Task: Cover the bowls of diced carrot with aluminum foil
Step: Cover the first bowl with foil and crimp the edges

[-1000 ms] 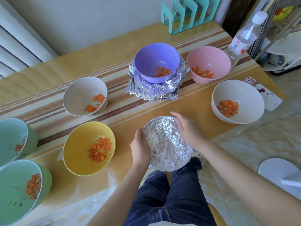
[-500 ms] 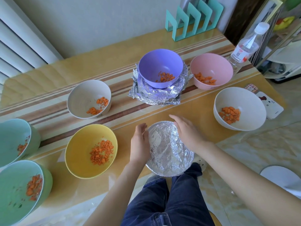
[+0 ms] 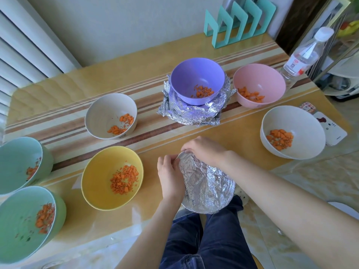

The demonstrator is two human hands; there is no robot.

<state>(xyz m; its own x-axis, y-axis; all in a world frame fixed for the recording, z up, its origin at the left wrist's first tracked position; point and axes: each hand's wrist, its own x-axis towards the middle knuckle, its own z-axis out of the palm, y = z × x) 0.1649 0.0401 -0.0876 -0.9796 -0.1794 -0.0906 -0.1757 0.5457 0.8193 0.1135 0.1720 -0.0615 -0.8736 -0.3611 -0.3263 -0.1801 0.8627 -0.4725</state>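
Looking down, the label (image 3: 296, 64) on the bottle (image 3: 308, 49) is too blurry to read. Before, both hands lay flat on the sides. Now the left hand (image 3: 171, 177) and right hand (image 3: 204, 150) curl and pinch the foil (image 3: 194, 169) at the covered bowl's (image 3: 211, 199) far rim, at the table's (image 3: 242, 136) near edge.

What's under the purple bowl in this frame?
The purple bowl, holding diced carrot, sits on a crumpled pile of aluminum foil on the table. Whether anything lies beneath that foil is hidden.
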